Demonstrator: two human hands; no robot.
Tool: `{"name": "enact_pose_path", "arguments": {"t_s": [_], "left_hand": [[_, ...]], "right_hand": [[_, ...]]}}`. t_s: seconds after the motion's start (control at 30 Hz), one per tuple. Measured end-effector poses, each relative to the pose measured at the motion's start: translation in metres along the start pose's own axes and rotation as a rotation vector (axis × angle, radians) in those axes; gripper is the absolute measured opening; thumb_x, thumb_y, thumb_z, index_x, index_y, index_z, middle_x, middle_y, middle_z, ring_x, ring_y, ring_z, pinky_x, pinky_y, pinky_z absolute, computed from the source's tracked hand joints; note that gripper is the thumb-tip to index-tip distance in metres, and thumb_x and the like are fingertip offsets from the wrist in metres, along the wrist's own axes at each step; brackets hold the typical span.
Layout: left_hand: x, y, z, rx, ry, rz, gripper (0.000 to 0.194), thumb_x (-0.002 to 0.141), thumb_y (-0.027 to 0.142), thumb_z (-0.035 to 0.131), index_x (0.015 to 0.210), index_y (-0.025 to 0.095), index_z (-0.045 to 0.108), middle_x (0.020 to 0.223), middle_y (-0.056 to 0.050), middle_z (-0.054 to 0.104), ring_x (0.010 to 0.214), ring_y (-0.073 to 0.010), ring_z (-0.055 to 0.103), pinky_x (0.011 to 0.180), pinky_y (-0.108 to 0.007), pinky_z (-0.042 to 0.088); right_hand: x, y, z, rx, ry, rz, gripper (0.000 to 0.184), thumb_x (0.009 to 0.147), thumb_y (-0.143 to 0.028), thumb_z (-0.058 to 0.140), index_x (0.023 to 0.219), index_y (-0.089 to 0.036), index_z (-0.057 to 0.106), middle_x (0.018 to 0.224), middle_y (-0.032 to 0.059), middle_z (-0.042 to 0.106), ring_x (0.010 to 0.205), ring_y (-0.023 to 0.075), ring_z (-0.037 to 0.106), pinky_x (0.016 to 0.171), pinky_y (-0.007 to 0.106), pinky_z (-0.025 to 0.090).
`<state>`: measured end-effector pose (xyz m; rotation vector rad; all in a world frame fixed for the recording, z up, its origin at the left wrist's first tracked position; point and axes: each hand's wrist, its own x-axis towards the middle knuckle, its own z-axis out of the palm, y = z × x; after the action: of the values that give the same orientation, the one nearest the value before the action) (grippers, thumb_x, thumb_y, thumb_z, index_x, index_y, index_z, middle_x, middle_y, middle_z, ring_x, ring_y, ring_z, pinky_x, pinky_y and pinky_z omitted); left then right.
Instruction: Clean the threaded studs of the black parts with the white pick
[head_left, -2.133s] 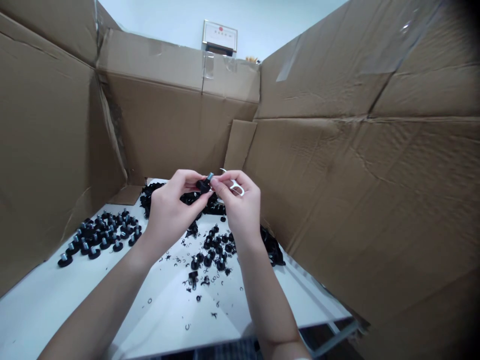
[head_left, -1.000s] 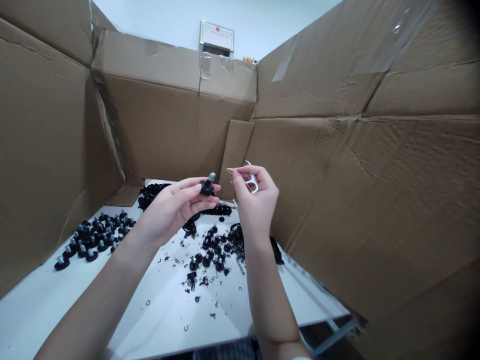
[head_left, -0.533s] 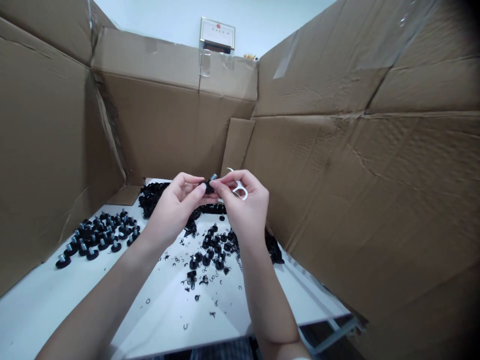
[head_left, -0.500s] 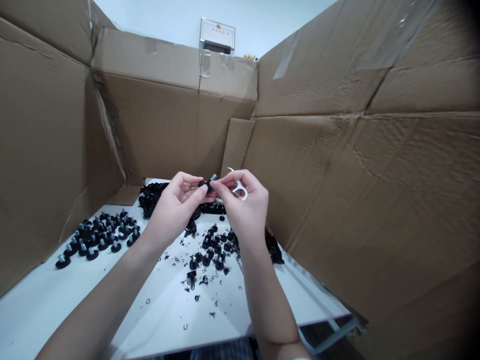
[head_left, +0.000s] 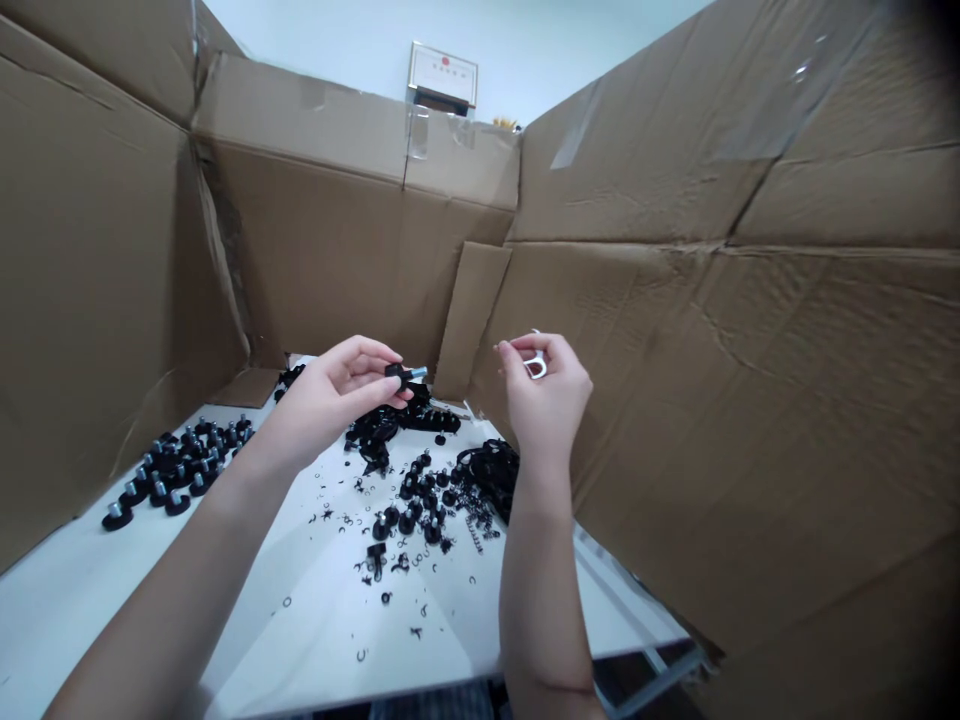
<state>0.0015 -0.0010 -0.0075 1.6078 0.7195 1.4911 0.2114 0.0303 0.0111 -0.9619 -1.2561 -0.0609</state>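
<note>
My left hand (head_left: pixel 337 390) pinches a levelling foot (head_left: pixel 397 376), a black round base with a silver threaded bolt pointing right. To its right and apart from it, my right hand (head_left: pixel 551 400) is closed around white-handled scissors (head_left: pixel 535 366); a white loop shows between the fingers, and the blades are hidden. Below the hands, a loose cluster of black levelling feet (head_left: pixel 409 520) lies among small black ring-shaped trimmings (head_left: pixel 361 655). More levelling feet (head_left: pixel 177 500) stand bolts up at the left, partly behind my left forearm.
Tall cardboard walls (head_left: pixel 322 250) surround the white table (head_left: pixel 300 640) at the left, back and right. Black scrap heaps (head_left: pixel 491 470) lie at the back and right of centre. A framed certificate (head_left: pixel 442 75) hangs on the wall beyond.
My right hand has moved right, away from the levelling foot, with the scissors still in it. My left hand keeps the foot, its bolt now tipped closer to level.
</note>
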Motion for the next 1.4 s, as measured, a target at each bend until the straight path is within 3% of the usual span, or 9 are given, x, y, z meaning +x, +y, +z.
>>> {"name": "enact_pose_path", "arguments": {"t_s": [0.17, 0.37, 0.57, 0.8, 0.93, 1.0, 1.13, 1.2, 1.4], "left_hand": [[-0.002, 0.004, 0.004, -0.126, 0.003, -0.041, 0.018, 0.087, 0.03, 0.066, 0.1, 0.018, 0.064, 0.086, -0.002, 0.073, 0.076, -0.0121, 0.07, 0.072, -0.021, 0.058], [-0.004, 0.009, 0.011, -0.375, -0.085, -0.132, 0.015, 0.09, 0.028, 0.061, 0.09, 0.013, 0.066, 0.08, -0.006, 0.074, 0.064, -0.0113, 0.069, 0.06, -0.018, 0.057], [-0.003, 0.01, 0.015, -0.685, -0.084, -0.305, 0.033, 0.098, 0.018, 0.039, 0.084, 0.014, 0.068, 0.069, -0.009, 0.072, 0.058, -0.0112, 0.068, 0.054, -0.016, 0.056], [0.001, 0.01, 0.023, -0.8, 0.064, -0.351, 0.031, 0.096, 0.008, 0.041, 0.086, 0.007, 0.07, 0.087, -0.014, 0.074, 0.067, -0.0096, 0.072, 0.068, -0.013, 0.059], [0.003, 0.008, 0.025, -0.84, 0.107, -0.309, 0.02, 0.091, 0.002, 0.05, 0.091, 0.006, 0.07, 0.092, -0.012, 0.074, 0.088, -0.0147, 0.074, 0.081, -0.017, 0.06], [0.002, 0.007, 0.025, -0.847, 0.095, -0.306, 0.022, 0.089, -0.001, 0.05, 0.09, 0.007, 0.07, 0.087, -0.009, 0.075, 0.085, -0.0127, 0.074, 0.078, -0.014, 0.059], [0.0, 0.008, 0.024, -0.835, -0.008, -0.391, 0.033, 0.099, 0.016, 0.042, 0.089, 0.007, 0.071, 0.075, -0.009, 0.074, 0.058, -0.0088, 0.069, 0.057, -0.013, 0.058], [-0.001, 0.009, 0.025, -0.843, -0.036, -0.416, 0.039, 0.101, 0.023, 0.038, 0.087, 0.007, 0.071, 0.075, -0.009, 0.074, 0.056, -0.009, 0.068, 0.055, -0.015, 0.058], [-0.002, 0.01, 0.031, -0.869, -0.017, -0.42, 0.044, 0.102, 0.028, 0.036, 0.08, 0.008, 0.069, 0.072, -0.007, 0.072, 0.056, -0.0063, 0.067, 0.059, -0.012, 0.058]], "right_hand": [[-0.003, -0.001, 0.008, -0.103, -0.1, -0.034, 0.014, 0.075, -0.027, 0.07, 0.066, -0.019, 0.063, 0.059, -0.0038, 0.062, 0.052, 0.0083, 0.051, 0.057, 0.024, 0.042], [-0.014, -0.008, 0.012, 0.115, -0.225, -0.103, 0.007, 0.083, -0.024, 0.06, 0.083, -0.02, 0.066, 0.074, -0.0013, 0.069, 0.059, 0.0089, 0.056, 0.059, 0.025, 0.046], [-0.015, -0.011, 0.012, 0.007, -0.171, -0.098, 0.008, 0.082, -0.025, 0.06, 0.079, -0.02, 0.066, 0.07, -0.0017, 0.068, 0.055, 0.0094, 0.058, 0.059, 0.027, 0.048], [-0.013, -0.002, 0.017, 0.06, -0.194, -0.091, 0.027, 0.074, -0.006, 0.05, 0.092, -0.02, 0.065, 0.094, 0.0042, 0.075, 0.088, 0.0173, 0.072, 0.082, 0.035, 0.057], [-0.013, 0.001, 0.02, 0.104, -0.223, -0.063, 0.024, 0.081, -0.01, 0.049, 0.095, -0.02, 0.066, 0.096, 0.0053, 0.075, 0.086, 0.0175, 0.072, 0.083, 0.037, 0.059], [-0.013, 0.0, 0.02, 0.169, -0.245, -0.042, 0.024, 0.086, -0.015, 0.048, 0.1, -0.019, 0.068, 0.091, 0.0048, 0.074, 0.078, 0.0154, 0.071, 0.078, 0.036, 0.06], [-0.018, -0.012, 0.013, 0.35, -0.303, -0.082, 0.028, 0.092, -0.028, 0.051, 0.113, -0.024, 0.069, 0.102, 0.0037, 0.068, 0.073, 0.0103, 0.068, 0.072, 0.03, 0.061], [-0.021, -0.02, 0.009, 0.402, -0.304, -0.132, 0.026, 0.092, -0.028, 0.053, 0.112, -0.028, 0.07, 0.111, 0.003, 0.065, 0.08, 0.0095, 0.069, 0.075, 0.028, 0.062], [-0.031, -0.034, 0.002, 0.556, -0.358, -0.157, 0.015, 0.089, -0.024, 0.06, 0.098, -0.024, 0.072, 0.088, -0.0006, 0.075, 0.08, 0.0136, 0.074, 0.076, 0.029, 0.063]]}}
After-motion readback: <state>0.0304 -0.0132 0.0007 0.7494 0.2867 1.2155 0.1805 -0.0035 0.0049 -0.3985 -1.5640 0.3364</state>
